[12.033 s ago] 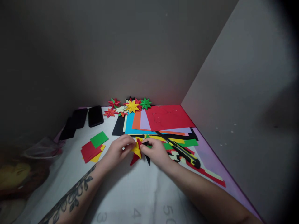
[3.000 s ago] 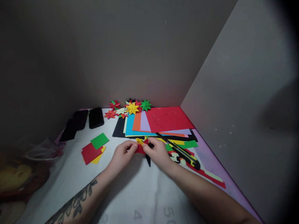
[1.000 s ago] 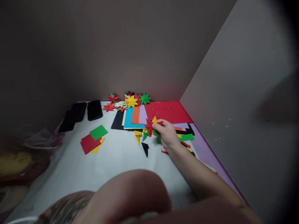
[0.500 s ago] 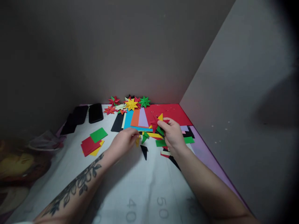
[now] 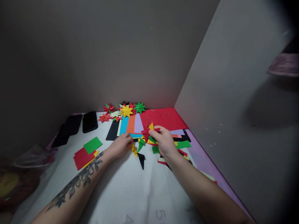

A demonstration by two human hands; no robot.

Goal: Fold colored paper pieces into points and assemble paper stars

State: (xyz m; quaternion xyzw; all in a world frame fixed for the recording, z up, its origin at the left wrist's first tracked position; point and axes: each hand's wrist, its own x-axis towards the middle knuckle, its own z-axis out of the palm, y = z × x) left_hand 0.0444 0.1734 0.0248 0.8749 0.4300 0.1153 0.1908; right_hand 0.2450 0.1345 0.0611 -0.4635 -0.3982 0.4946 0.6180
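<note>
Head view: right fingers (image 5: pixel 155 134) pinch the paper star (image 5: pixel 145 132), which over-squeezing could crease; whether left fingers (image 5: pixel 129 139) grasp the folded yellow piece (image 5: pixel 134 150), I can't tell.

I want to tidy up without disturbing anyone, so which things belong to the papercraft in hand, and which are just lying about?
Seemingly in use:
- multicoloured folded piece, in the right hand
- yellow folded piece, at the left hand
- green folded piece and black folded piece, nearby

Probably just lying about:
- smartphone
- paper stars
</note>
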